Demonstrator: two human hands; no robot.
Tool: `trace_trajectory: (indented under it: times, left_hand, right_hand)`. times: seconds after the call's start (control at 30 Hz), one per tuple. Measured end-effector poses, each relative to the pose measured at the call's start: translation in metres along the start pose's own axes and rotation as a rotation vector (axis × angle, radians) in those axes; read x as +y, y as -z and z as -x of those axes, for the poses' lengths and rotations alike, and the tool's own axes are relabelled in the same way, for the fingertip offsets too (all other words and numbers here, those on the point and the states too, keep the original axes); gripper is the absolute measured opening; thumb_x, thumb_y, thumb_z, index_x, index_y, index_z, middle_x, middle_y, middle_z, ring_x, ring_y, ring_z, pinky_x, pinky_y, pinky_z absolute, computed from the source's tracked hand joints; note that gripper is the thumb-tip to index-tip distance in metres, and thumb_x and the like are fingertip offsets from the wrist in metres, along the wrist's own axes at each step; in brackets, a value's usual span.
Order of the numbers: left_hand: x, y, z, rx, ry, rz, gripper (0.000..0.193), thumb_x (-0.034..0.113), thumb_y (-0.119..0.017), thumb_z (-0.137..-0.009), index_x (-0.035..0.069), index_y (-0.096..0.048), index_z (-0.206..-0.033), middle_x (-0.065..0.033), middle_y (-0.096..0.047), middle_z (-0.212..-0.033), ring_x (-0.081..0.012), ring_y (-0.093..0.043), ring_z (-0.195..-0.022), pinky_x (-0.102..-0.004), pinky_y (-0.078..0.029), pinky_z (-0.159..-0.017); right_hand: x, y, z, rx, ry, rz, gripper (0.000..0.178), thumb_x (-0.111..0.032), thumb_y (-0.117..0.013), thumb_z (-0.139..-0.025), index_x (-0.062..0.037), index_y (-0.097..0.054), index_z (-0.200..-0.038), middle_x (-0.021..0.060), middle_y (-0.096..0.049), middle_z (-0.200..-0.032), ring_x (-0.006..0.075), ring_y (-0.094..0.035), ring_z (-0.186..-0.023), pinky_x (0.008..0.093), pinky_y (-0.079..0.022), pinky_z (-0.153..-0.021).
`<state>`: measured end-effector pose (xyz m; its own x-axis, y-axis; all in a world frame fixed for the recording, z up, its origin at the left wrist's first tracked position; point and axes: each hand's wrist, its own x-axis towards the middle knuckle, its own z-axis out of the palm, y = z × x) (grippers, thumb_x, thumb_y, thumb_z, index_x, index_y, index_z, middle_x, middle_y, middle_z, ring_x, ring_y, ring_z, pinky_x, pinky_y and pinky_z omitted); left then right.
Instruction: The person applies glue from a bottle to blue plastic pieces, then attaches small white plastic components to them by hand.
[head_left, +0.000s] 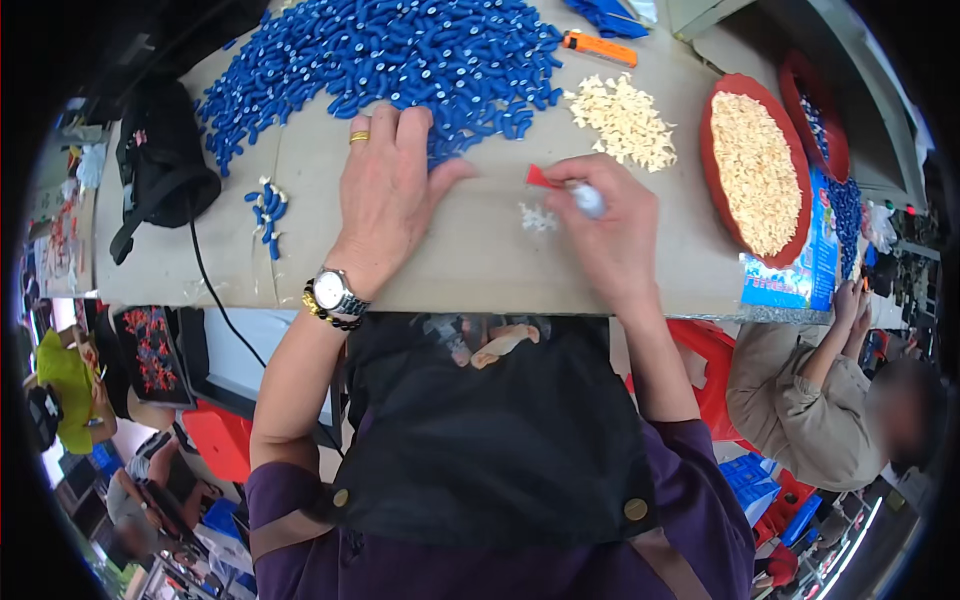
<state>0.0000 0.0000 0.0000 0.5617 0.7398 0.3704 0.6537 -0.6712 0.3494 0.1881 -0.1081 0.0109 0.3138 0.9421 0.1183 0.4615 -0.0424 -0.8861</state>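
Note:
My left hand (388,190) lies palm down at the near edge of a big heap of small blue curved pieces (400,55), many with white round ends. Its fingers are stretched into the heap and the thumb is spread to the right. My right hand (610,225) is closed around a slim object with a red flat end (541,177) and a whitish rounded part (587,199). I cannot make out its exact kind. Beside that hand, a few small whitish bits (538,217) lie on the table (460,265).
Cream-coloured small pieces (625,120) lie behind my right hand, near an orange box cutter (600,48). A red oval tray (718,190) of cream pieces stands at right. Several blue pieces (268,212) lie apart at left, beside a black lamp-like device (165,170). A co-worker (810,410) sits at right.

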Motion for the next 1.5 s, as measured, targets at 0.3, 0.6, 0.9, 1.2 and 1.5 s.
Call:
trace_trajectory:
  times: [0.3, 0.6, 0.9, 1.2, 1.5]
  left_hand:
    - [-0.003, -0.007, -0.024, -0.028, -0.026, -0.126, 0.041, 0.033, -0.071, -0.077, 0.006, -0.052, -0.102, -0.0109, -0.051, -0.094, -0.0307, -0.052, -0.087, -0.0396, -0.047, -0.068]
    - [-0.011, 0.019, 0.007, 0.015, 0.003, 0.017, 0.048, 0.024, -0.078, -0.069, 0.004, -0.050, -0.102, -0.0130, -0.054, -0.098, -0.0333, -0.052, -0.087, -0.0410, -0.045, -0.073]
    - [-0.032, 0.004, 0.028, 0.162, 0.079, 0.110, 0.029, 0.022, -0.071, -0.072, 0.004, -0.055, -0.090, -0.0138, -0.059, -0.080, -0.0332, -0.058, -0.079, -0.0413, -0.046, -0.072]
    - [-0.025, 0.015, 0.050, 0.201, 0.112, 0.073, 0.012, 0.011, -0.055, -0.076, 0.003, -0.050, -0.071, -0.0109, -0.052, -0.068, -0.0285, -0.053, -0.072, -0.0360, -0.044, -0.076]
    - [-0.017, 0.019, 0.051, 0.447, 0.038, 0.209, 0.018, 0.016, -0.057, -0.083, 0.003, -0.045, -0.083, -0.0132, -0.045, -0.088, -0.0288, -0.049, -0.084, -0.0375, -0.044, -0.068]
  right_hand:
    - [0.000, -0.004, 0.000, 0.005, 0.235, 0.491, 0.015, 0.000, -0.059, -0.074, -0.0123, -0.062, -0.083, 0.0023, -0.059, -0.085, 0.0254, -0.062, -0.072, 0.0356, -0.049, -0.058]
    - [0.005, 0.033, 0.023, 0.075, 0.294, 0.371, 0.023, 0.009, -0.060, -0.069, -0.0071, -0.065, -0.085, 0.0066, -0.061, -0.086, 0.0261, -0.063, -0.076, 0.0345, -0.051, -0.065]
    - [0.024, 0.060, 0.008, 0.272, 0.174, 0.596, 0.012, 0.003, -0.064, -0.078, -0.0017, -0.066, -0.089, 0.0111, -0.062, -0.085, 0.0248, -0.060, -0.081, 0.0337, -0.048, -0.076]
    - [0.032, 0.061, 0.004, 0.137, -0.040, -0.035, 0.044, 0.001, -0.063, -0.076, 0.0053, -0.045, -0.116, 0.0068, -0.053, -0.083, 0.0174, -0.050, -0.076, 0.0290, -0.043, -0.069]
    - [-0.049, -0.005, -0.006, -0.185, -0.065, -0.597, 0.038, 0.006, -0.056, -0.076, 0.0037, -0.046, -0.112, 0.0057, -0.049, -0.067, 0.0147, -0.044, -0.060, 0.0288, -0.039, -0.059]
